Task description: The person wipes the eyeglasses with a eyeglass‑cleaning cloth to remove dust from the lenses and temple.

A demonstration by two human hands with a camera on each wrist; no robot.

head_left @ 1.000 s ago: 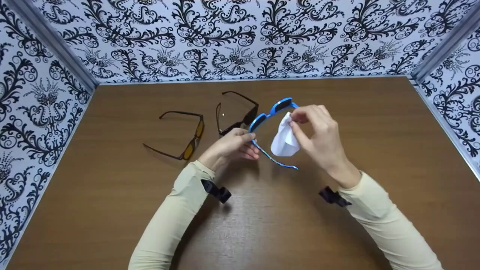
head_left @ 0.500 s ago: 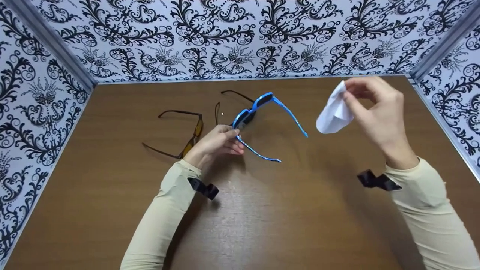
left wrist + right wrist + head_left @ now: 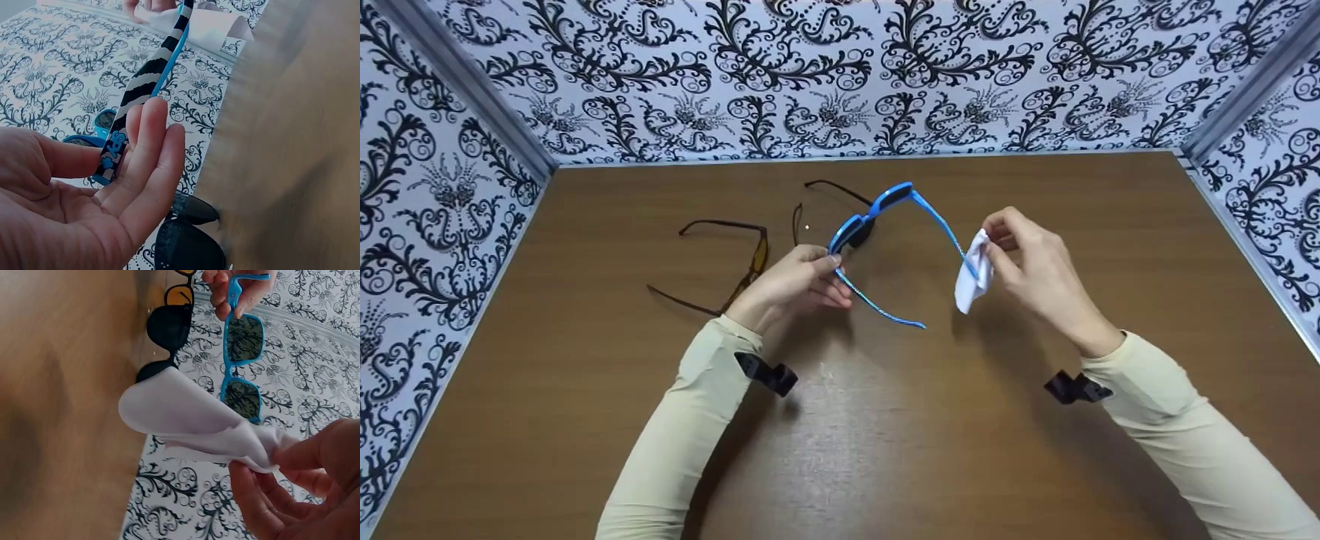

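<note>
My left hand (image 3: 799,281) pinches a pair of blue sunglasses (image 3: 894,196) near the hinge, holding them above the table with both temples unfolded. In the left wrist view the pinched temple (image 3: 147,81) shows black and white zebra stripes and blue lettering. My right hand (image 3: 1039,270) pinches a white cloth (image 3: 973,283) by its upper edge. The cloth hangs at the tip of the far temple and overlaps it in the head view. In the right wrist view the cloth (image 3: 185,408) is folded loosely between thumb and fingers, with the blue frame's dark lenses (image 3: 244,337) beyond it.
Behind the blue pair, black sunglasses (image 3: 840,189) lie on the wooden table (image 3: 885,420), partly hidden. Glasses with yellow lenses (image 3: 760,251) lie to their left, temples open, partly covered by my left hand. Patterned panels (image 3: 840,82) enclose the table at the back and sides.
My left hand shifted left with the blue sunglasses, uncovering the far temple. My right hand swung away up and right with the cloth, then returned down and left to that temple's tip.
</note>
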